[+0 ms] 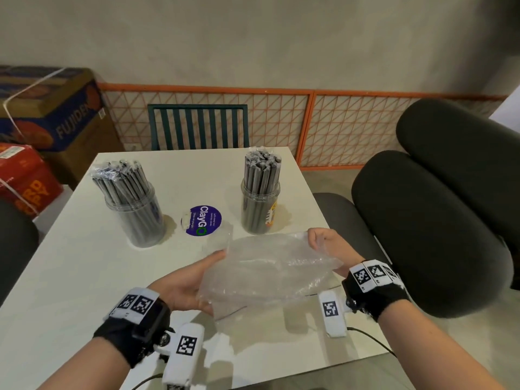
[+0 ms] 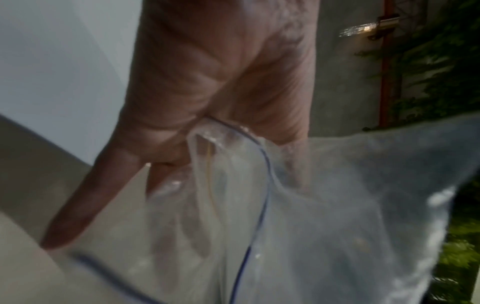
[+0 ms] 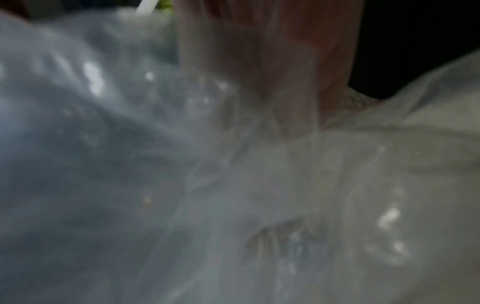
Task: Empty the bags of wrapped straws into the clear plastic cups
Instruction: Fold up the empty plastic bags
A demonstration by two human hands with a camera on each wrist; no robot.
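Two clear plastic cups stand on the white table point(image 1: 84, 277), each packed with upright wrapped straws: the left cup point(image 1: 138, 218) and the right cup point(image 1: 260, 209). In front of them I hold a crumpled clear plastic bag point(image 1: 267, 271) just above the table; it looks empty. My left hand point(image 1: 194, 277) grips its near left end, and a fold of the bag point(image 2: 337, 205) is pinched between the fingers point(image 2: 85, 201). My right hand point(image 1: 320, 242) pinches the far right corner. In the right wrist view the blurred bag point(image 3: 233, 185) hides most of that hand point(image 3: 332, 61).
A round purple sticker point(image 1: 203, 220) lies between the cups. A green slatted chair point(image 1: 197, 126) stands behind the table, before an orange mesh fence point(image 1: 309, 122). Cardboard boxes point(image 1: 50, 114) sit at the left, and dark padded seats point(image 1: 427, 229) crowd the table's right edge.
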